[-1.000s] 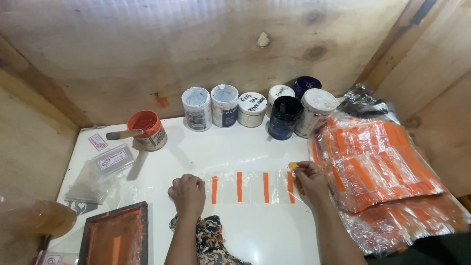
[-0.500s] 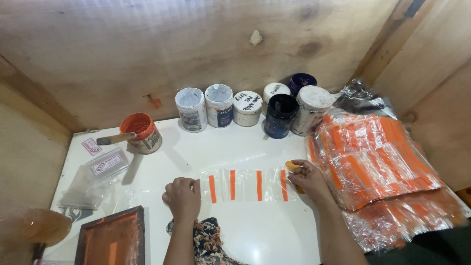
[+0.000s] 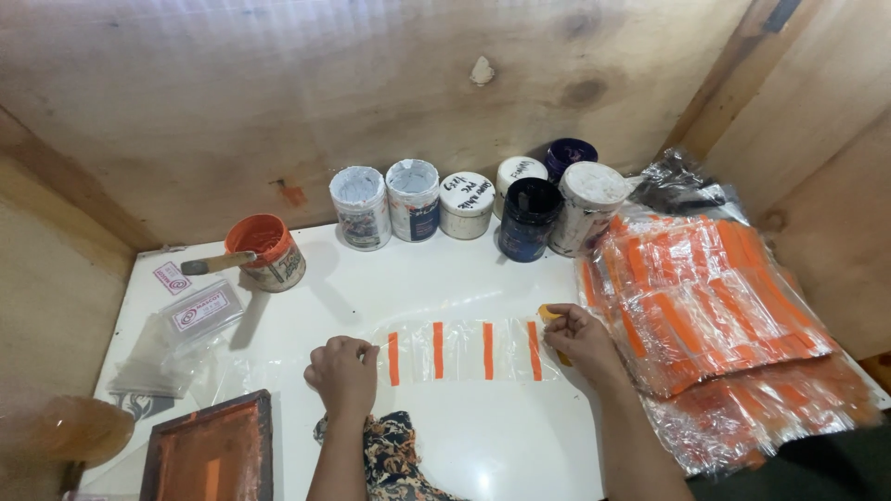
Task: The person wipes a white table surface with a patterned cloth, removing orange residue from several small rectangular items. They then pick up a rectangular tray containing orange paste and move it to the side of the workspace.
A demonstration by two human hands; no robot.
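A row of clear plastic bags (image 3: 464, 350) with orange printed stripes lies flat on the white table (image 3: 445, 278). My left hand (image 3: 343, 373) rests closed on the row's left end, pinching the plastic. At the row's right end my right hand (image 3: 577, 340) grips a small yellow-orange piece (image 3: 549, 314). A patterned cloth (image 3: 394, 445) lies under my left forearm.
Several paint jars (image 3: 469, 205) stand along the wooden back wall; an orange paint tub with a stick (image 3: 267, 248) sits left. A heap of orange-striped bags (image 3: 715, 315) fills the right side. Clear labelled bags (image 3: 176, 339) and an orange-stained screen frame (image 3: 212, 450) lie at left.
The view has shifted slightly; both hands and the bag row sit a little further left and lower. Both hands keep their hold.
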